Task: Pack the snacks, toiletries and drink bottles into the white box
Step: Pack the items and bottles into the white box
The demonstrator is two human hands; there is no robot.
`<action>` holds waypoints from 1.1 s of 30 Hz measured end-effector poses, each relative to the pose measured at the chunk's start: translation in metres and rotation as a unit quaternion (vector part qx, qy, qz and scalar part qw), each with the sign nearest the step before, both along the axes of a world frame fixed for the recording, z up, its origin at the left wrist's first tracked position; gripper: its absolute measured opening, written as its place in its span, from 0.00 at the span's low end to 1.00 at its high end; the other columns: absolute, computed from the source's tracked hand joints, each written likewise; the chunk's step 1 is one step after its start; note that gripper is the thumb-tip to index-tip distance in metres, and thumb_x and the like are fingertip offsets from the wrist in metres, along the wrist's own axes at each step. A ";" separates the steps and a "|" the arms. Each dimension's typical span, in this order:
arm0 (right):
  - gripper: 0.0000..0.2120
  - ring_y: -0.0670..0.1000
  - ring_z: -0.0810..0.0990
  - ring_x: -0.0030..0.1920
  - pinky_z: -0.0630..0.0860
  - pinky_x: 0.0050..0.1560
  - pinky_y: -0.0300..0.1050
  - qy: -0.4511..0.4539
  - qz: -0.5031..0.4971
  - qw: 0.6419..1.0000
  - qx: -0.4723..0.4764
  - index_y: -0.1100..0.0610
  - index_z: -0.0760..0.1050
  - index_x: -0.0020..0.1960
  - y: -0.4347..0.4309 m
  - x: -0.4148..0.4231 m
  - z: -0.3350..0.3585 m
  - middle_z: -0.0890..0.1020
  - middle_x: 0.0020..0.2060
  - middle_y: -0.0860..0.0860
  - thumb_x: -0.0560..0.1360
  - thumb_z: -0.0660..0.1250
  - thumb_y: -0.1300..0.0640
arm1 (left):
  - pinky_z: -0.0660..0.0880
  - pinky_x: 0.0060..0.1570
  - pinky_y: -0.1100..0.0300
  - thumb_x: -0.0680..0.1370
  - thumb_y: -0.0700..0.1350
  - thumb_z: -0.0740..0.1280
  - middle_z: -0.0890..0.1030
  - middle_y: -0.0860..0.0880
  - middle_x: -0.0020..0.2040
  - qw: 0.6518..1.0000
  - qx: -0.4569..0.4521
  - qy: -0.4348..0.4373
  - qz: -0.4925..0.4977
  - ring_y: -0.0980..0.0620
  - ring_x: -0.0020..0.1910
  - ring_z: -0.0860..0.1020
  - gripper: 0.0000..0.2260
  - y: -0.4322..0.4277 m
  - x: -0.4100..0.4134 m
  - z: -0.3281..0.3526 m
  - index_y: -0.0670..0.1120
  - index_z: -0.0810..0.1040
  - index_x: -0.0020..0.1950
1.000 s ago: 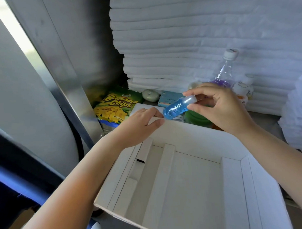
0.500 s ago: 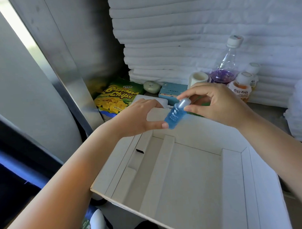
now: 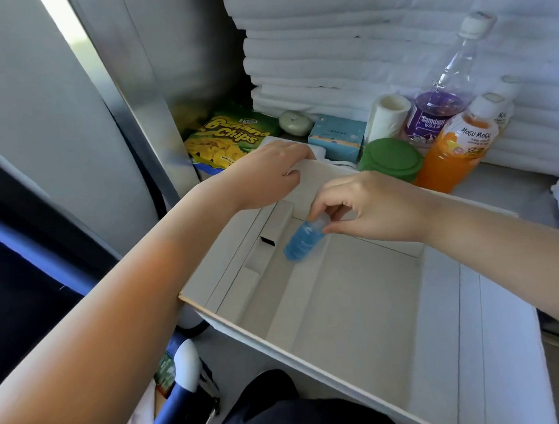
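The banana chips bag (image 3: 228, 140) at far left is partly covered by the left hand (image 3: 270, 174), which grips the far-left rim of the white box (image 3: 364, 310); its fingertips are hidden behind the rim. Inside the box, near the far-left corner, the small blue bottle (image 3: 303, 242) hangs tilted; base contact with the floor cannot be determined. The right hand (image 3: 376, 205) pinches its cap narrowly, covering most of it. The green-lidded container (image 3: 390, 158) is cut off by the far wall.
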State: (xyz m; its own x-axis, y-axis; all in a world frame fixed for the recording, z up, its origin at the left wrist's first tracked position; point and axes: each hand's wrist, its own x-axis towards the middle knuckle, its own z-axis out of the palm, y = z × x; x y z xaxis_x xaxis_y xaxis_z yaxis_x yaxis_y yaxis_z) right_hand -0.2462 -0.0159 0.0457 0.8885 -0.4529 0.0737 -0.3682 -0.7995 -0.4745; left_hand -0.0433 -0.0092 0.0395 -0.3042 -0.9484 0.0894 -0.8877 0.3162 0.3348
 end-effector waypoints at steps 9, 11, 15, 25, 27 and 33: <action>0.12 0.39 0.79 0.38 0.75 0.42 0.32 0.054 -0.036 0.984 0.168 0.45 0.79 0.47 0.005 0.027 -0.023 0.81 0.39 0.36 0.72 0.71 0.62 | 0.64 0.59 0.57 0.77 0.42 0.59 0.73 0.48 0.62 0.999 -0.023 -0.047 -0.006 0.50 0.63 0.67 0.15 0.007 -0.003 0.006 0.47 0.69 0.64; 0.11 0.35 0.76 0.36 0.71 0.39 0.29 0.080 -0.025 0.985 0.152 0.47 0.80 0.50 0.005 0.035 -0.026 0.79 0.35 0.33 0.72 0.71 0.61 | 0.65 0.60 0.55 0.78 0.43 0.59 0.73 0.48 0.62 0.998 -0.027 -0.055 -0.007 0.50 0.63 0.67 0.15 0.006 -0.003 0.006 0.47 0.69 0.64; 0.13 0.29 0.73 0.35 0.68 0.39 0.24 0.130 -0.012 0.981 0.145 0.52 0.80 0.58 0.004 0.055 -0.034 0.79 0.40 0.39 0.74 0.68 0.61 | 0.65 0.58 0.55 0.77 0.44 0.59 0.72 0.48 0.63 0.997 -0.035 -0.066 -0.003 0.49 0.64 0.66 0.16 0.006 -0.002 0.004 0.48 0.68 0.65; 0.14 0.43 0.75 0.49 0.67 0.46 0.31 0.167 -0.034 0.985 0.043 0.51 0.77 0.61 0.015 0.049 -0.048 0.80 0.55 0.48 0.76 0.65 0.57 | 0.68 0.59 0.53 0.76 0.44 0.60 0.72 0.48 0.63 0.997 -0.044 -0.063 -0.004 0.50 0.64 0.66 0.16 0.005 -0.001 0.001 0.47 0.69 0.65; 0.15 0.42 0.74 0.52 0.62 0.44 0.29 0.175 -0.035 0.983 0.033 0.51 0.76 0.63 0.015 0.048 -0.046 0.79 0.58 0.47 0.78 0.63 0.56 | 0.67 0.58 0.55 0.77 0.44 0.60 0.72 0.48 0.63 0.997 -0.052 -0.056 -0.005 0.50 0.64 0.66 0.16 0.006 -0.001 -0.001 0.48 0.68 0.65; 0.15 0.47 0.73 0.59 0.66 0.56 0.35 0.220 0.014 0.975 0.028 0.51 0.75 0.64 0.026 0.054 -0.053 0.78 0.60 0.47 0.80 0.58 0.58 | 0.66 0.58 0.57 0.77 0.44 0.60 0.73 0.49 0.63 0.996 -0.075 -0.048 -0.003 0.50 0.63 0.67 0.16 0.010 0.000 -0.005 0.48 0.69 0.65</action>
